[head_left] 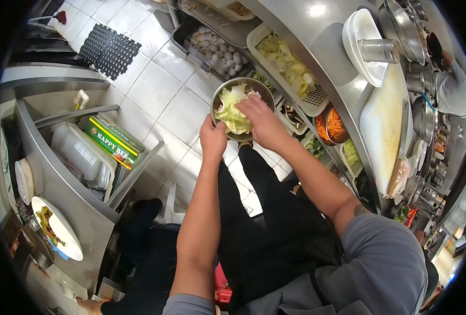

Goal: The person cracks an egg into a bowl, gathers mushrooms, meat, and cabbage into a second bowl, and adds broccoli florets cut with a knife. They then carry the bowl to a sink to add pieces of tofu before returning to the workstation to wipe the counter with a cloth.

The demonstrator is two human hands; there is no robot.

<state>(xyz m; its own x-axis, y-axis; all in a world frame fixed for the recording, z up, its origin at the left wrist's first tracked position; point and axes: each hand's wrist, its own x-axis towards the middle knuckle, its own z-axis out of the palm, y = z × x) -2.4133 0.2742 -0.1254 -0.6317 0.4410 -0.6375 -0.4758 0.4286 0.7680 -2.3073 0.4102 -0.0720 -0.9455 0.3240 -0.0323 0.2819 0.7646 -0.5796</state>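
A round metal bowl point(267, 94) is held out in front of me, with pale green cut cabbage leaves point(234, 107) inside. My left hand point(213, 137) grips the near left of its rim, thumb at the inner edge. From the right, my right hand point(260, 116) reaches over the bowl, its fingers stretched out and resting on the leaves. Its fingertips are partly lost among the cabbage. Just beyond the bowl stands a dark crate of eggs point(215, 52). To the right, a white basket point(288, 63) holds more cut cabbage.
Shredded carrot point(331, 126) fills a container under the steel counter point(324, 68). A cutting board point(385, 131) and white dishes point(366, 47) lie on top. At left are a green box point(115, 140) and an oval plate of food point(57, 228). Another person's hand point(89, 306) shows at lower left.
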